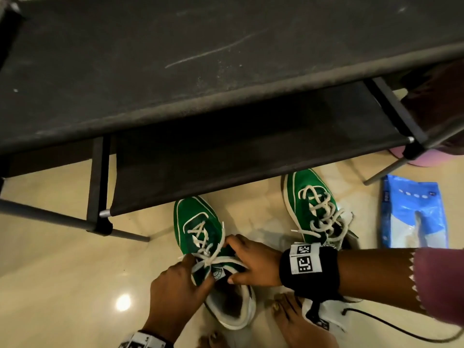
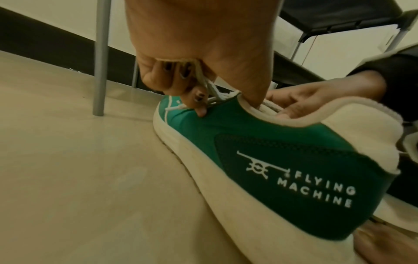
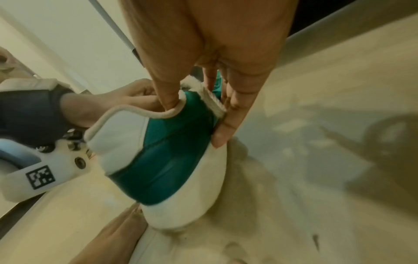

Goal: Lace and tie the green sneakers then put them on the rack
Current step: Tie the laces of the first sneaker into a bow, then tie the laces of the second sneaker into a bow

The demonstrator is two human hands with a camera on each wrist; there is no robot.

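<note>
Two green sneakers with white soles stand on the floor in front of a black shoe rack [image 1: 175, 96]. The nearer sneaker [image 1: 198, 227] [image 2: 282, 160] [image 3: 172, 160] is partly laced. My left hand [image 1: 180, 280] [image 2: 192, 89] grips its white lace [image 2: 203, 80] in curled fingers, thumb inside the collar. My right hand [image 1: 251, 259] [image 3: 203, 107] pinches the sneaker's other side, thumb inside the collar, fingers outside over a lace [image 3: 214, 101]. The second sneaker [image 1: 313, 204] stands apart at the right, laced, its lace ends lying loose.
The rack's lower shelf [image 1: 251, 151] hangs over both toes, its legs left and right. A blue packet [image 1: 414, 214] lies on the floor at the right, a pink object [image 1: 421, 156] behind it. My bare foot [image 1: 296, 317] and a black cable [image 1: 401, 327] are close by.
</note>
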